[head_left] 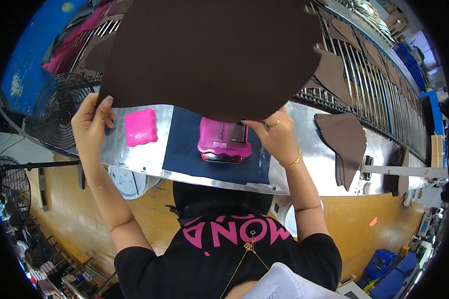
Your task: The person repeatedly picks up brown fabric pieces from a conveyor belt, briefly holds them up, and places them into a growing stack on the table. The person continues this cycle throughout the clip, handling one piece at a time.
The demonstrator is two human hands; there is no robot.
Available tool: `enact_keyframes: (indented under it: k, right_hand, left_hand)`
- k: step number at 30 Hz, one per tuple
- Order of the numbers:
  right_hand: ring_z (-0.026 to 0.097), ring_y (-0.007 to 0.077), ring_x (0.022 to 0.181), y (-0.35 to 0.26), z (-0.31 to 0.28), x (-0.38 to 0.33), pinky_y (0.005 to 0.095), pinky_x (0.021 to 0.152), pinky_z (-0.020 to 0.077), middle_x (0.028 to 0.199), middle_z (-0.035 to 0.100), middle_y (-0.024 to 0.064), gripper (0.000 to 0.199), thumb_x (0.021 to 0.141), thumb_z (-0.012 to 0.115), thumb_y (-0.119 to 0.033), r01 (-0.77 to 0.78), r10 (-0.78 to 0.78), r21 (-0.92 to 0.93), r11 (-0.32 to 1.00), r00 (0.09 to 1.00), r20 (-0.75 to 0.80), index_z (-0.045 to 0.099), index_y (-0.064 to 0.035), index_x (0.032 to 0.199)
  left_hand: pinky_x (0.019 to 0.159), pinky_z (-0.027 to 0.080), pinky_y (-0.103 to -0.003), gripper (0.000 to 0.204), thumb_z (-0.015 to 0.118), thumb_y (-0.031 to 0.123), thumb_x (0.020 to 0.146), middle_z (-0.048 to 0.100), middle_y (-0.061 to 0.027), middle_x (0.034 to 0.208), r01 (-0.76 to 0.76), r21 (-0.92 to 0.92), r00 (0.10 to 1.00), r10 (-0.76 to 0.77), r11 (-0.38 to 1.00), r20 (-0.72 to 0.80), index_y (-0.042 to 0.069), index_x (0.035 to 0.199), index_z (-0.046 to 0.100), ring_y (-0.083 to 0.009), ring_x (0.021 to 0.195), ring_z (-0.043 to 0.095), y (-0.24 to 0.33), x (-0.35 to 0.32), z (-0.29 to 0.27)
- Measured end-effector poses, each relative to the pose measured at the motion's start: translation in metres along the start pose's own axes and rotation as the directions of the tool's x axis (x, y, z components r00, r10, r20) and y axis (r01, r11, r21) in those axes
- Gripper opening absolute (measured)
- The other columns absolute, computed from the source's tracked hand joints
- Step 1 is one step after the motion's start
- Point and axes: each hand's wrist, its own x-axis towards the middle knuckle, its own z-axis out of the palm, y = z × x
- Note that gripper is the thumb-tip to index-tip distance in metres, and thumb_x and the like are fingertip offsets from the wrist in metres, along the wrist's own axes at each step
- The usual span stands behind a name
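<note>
A large dark brown sheet, leather-like and smooth, (209,55) hangs between my hands and fills the upper middle of the view. My left hand (92,115) pinches its lower left corner between thumb and fingers. At the lower right edge, my right hand (276,132) grips it, thumb on the near side. Just below the sheet's edge lies a pink tray-like box (224,137) with a wavy rim, partly covered by the sheet. To its left sits a pink wavy-edged lid or block (140,127). Both are apart from my hands.
A dark blue mat (184,149) lies on the metal table (299,174). Brown cut pieces (341,144) are stacked at right. Behind runs a conveyor of metal rods (369,74) carrying more brown pieces. A round black fan grille (60,112) stands at left. White buckets (126,182) are below.
</note>
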Motion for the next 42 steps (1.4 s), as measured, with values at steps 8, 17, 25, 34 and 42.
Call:
enact_keyframes:
  k: [8,17,25,34,42]
  right_hand:
    - [0.055,0.0227,0.063,0.029,-0.04,-0.071,0.0362,0.079,0.0385,0.068,0.063,0.0033,0.019,0.072,0.071,0.0,-0.091,0.102,-0.182,0.979,0.993,0.053,0.068,-0.01,0.088]
    - [0.061,0.0102,0.083,0.039,-0.102,-0.171,0.0259,0.075,0.0483,0.09,0.07,0.0038,0.013,0.084,0.066,0.003,-0.638,0.637,0.002,0.77,0.769,-0.046,0.069,0.0016,0.097]
    - [0.059,0.0104,0.091,0.041,-0.185,-0.195,0.0252,0.083,0.0464,0.101,0.065,0.0051,0.022,0.09,0.06,-0.001,-0.626,0.842,0.597,0.502,0.511,-0.171,0.06,0.0045,0.111]
    - [0.06,0.0097,0.084,0.203,-0.248,-0.156,0.0266,0.07,0.0502,0.099,0.064,0.0008,0.022,0.092,0.058,-0.011,-0.437,0.888,0.774,0.457,0.27,-0.372,0.058,-0.0113,0.114]
    - [0.064,0.02,0.08,0.404,-0.273,-0.125,0.0341,0.065,0.0549,0.093,0.065,0.0083,0.016,0.092,0.05,0.0,-0.357,0.865,0.805,0.474,0.016,-0.502,0.057,-0.0028,0.107]
  left_hand:
    - [0.056,0.04,-0.026,0.011,0.066,0.004,0.083,0.051,-0.0056,0.07,-0.133,0.164,0.956,0.083,0.977,0.28,-0.005,0.085,0.061,-0.0116,0.061,0.052,-0.011,-0.008,0.061]
    - [0.069,0.042,-0.033,0.016,0.074,0.004,0.071,0.053,-0.0077,0.082,-0.497,0.142,0.769,0.359,0.856,0.529,0.001,0.086,0.069,-0.0243,0.078,0.05,0.022,-0.013,0.142]
    - [0.081,0.041,-0.039,0.016,0.071,0.016,0.075,0.052,-0.0099,0.097,-0.762,0.017,0.463,0.526,0.648,0.713,0.005,0.086,0.069,-0.0282,0.092,0.049,0.058,-0.01,0.219]
    - [0.089,0.041,-0.036,0.035,0.07,0.01,0.079,0.054,-0.0124,0.108,-0.573,0.153,0.726,0.413,0.805,0.549,0.004,0.113,0.062,-0.0303,0.1,0.051,0.076,0.017,0.196]
    - [0.088,0.041,-0.032,0.035,0.067,0.009,0.082,0.053,-0.0116,0.112,-0.235,0.374,0.919,0.08,0.897,0.386,0.005,0.117,0.06,-0.026,0.101,0.053,0.038,0.019,0.15]
